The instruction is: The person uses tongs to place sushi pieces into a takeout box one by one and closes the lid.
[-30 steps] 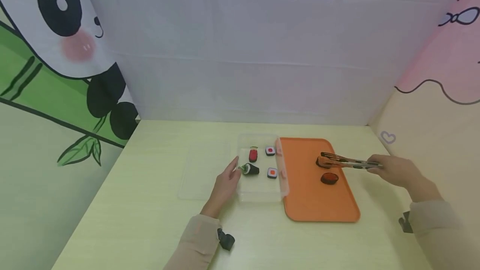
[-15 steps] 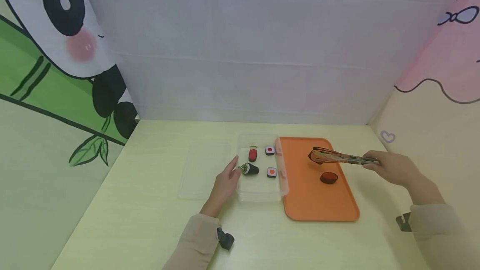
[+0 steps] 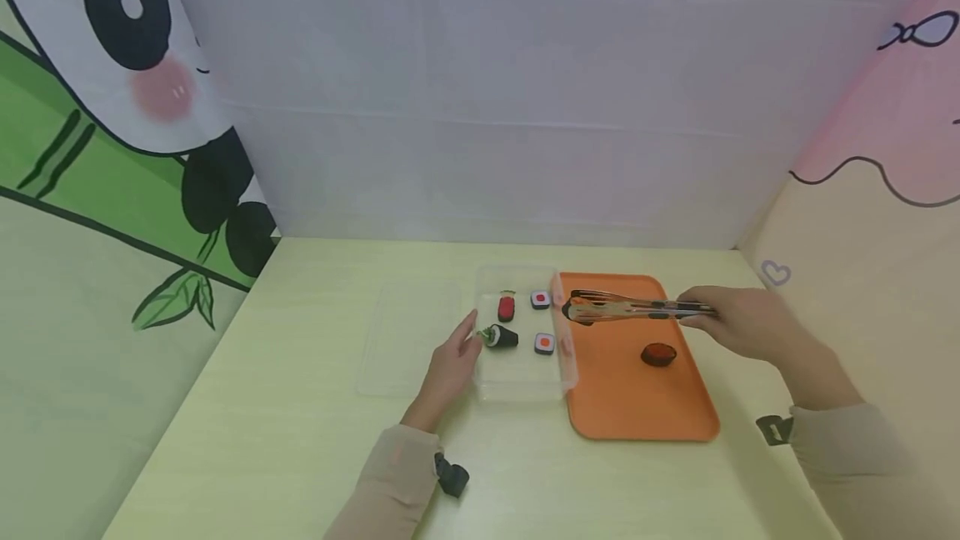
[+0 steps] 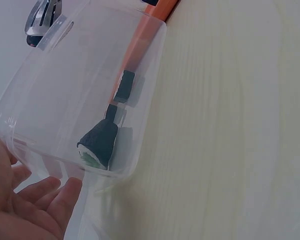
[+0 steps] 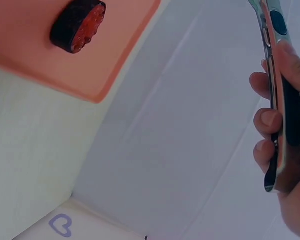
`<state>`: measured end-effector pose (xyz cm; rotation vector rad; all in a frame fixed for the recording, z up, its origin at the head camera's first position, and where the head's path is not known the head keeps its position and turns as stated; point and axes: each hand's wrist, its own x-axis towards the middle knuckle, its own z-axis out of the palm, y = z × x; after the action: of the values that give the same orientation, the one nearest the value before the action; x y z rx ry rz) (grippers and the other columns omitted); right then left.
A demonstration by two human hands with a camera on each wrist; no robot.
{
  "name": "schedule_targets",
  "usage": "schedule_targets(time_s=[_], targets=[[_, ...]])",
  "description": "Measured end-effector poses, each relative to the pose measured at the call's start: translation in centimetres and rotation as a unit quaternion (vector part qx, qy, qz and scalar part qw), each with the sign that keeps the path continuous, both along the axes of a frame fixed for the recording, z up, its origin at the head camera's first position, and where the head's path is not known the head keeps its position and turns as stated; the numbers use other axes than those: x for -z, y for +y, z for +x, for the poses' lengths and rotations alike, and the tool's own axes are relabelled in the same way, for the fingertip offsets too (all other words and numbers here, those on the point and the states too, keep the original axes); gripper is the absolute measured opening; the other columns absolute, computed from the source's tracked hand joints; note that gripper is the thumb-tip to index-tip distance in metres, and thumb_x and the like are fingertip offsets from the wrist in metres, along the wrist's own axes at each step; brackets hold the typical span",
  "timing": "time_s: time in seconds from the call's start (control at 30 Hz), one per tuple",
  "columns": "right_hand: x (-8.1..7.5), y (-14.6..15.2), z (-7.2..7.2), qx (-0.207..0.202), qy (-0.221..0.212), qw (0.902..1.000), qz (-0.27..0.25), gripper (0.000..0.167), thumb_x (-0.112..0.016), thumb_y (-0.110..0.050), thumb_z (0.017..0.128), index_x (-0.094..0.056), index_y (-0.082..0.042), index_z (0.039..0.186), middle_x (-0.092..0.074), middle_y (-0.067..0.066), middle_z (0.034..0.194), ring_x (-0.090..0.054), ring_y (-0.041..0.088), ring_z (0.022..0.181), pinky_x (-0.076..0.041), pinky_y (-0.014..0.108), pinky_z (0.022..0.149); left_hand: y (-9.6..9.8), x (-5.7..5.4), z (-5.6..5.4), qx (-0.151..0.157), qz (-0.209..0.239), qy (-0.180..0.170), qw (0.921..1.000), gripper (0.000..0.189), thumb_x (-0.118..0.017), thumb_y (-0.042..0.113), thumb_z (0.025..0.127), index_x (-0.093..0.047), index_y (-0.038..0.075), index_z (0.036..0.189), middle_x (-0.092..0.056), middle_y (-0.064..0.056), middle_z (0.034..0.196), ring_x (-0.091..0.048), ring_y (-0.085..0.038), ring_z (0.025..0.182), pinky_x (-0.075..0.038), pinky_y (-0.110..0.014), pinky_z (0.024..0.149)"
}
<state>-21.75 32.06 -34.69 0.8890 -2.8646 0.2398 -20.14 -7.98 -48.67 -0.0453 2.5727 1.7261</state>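
Observation:
My left hand (image 3: 450, 361) rests its fingers against the left wall of a clear plastic box (image 3: 517, 394), also seen in the left wrist view. Inside lie a toy hand roll (image 3: 501, 337), a red-topped sushi (image 3: 506, 307) and two white-and-black maki rolls (image 3: 544, 344) (image 3: 540, 300). My right hand (image 3: 738, 319) grips metal tongs (image 3: 637, 307) by the handles. A dark sushi piece (image 3: 576, 310) shows between the tong tips, mostly hidden, just right of the box over the orange tray (image 3: 637, 407). One red-topped gunkan sushi (image 5: 79, 25) sits on that tray.
A transparent lid (image 3: 397, 340) lies flat on the table (image 3: 300, 440), left of the box. The box's right side overlaps the tray's left edge. A white backdrop (image 3: 480, 107) stands behind the table, with printed panels at both sides.
My right hand has carried the tongs and the sushi piece leftward and up from the tray, toward the box. The left hand, box and other pieces have stayed put.

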Motion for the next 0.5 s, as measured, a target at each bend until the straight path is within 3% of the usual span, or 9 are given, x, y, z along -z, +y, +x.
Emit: schedule_targets(time_s=[0.2,0.5], targets=[[0.5,-1.6,0.0,-0.031,0.014,0.9994,0.000,0.018,-0.075,-0.021,0.086,-0.068,-0.017,0.102,-0.059,-0.016,0.075,-0.042,0.005,0.056,-0.039,0.029,0.052,-0.1,0.3,-0.1,0.002,0.000,0.000,1.0000,0.050,-0.045,0.027,0.104,-0.036,0.022,0.153,-0.040,-0.007,0.151,-0.047,-0.030,0.129,-0.038,-0.050,0.105],[1.6,-2.9,0.7,-0.044,-0.026,0.9986,0.014,0.017,-0.073,-0.020,0.087,-0.067,-0.020,0.103,-0.055,-0.020,0.071,-0.039,0.004,0.053,-0.036,0.027,0.049,-0.1,0.3,-0.1,0.001,0.001,0.000,1.0000,0.049,-0.045,0.028,0.104,-0.036,0.023,0.153,-0.040,-0.007,0.151,-0.048,-0.030,0.129,-0.038,-0.049,0.104]])
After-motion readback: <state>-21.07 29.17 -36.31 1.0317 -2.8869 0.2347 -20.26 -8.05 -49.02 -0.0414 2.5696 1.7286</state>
